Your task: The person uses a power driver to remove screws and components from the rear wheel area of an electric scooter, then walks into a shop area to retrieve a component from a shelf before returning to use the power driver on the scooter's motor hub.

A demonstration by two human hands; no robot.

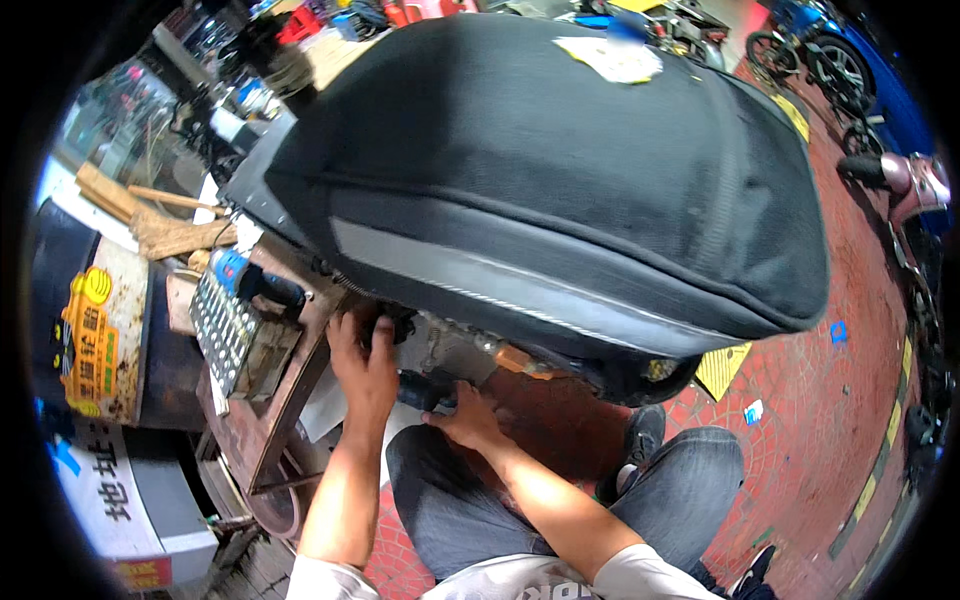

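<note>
Right hand [468, 418] below the black bag [560, 150], fingers closed around a dark tool [420, 388]; a loose hold could drop it. Left hand [363, 350] by the bag's lower-left edge, can't tell whether its shadowed fingers grip; a slip might scrape knuckles. Left of the bag, jolting the counter [288, 402] could topple that blue drill [230, 272].

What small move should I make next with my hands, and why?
I'd probably ease the right hand slightly toward the left hand, so both could work together: the left reaches in by the near edge of the black padded seat, while the right sits closer to you, at a dark rounded object. What the left grips is unclear.
</note>
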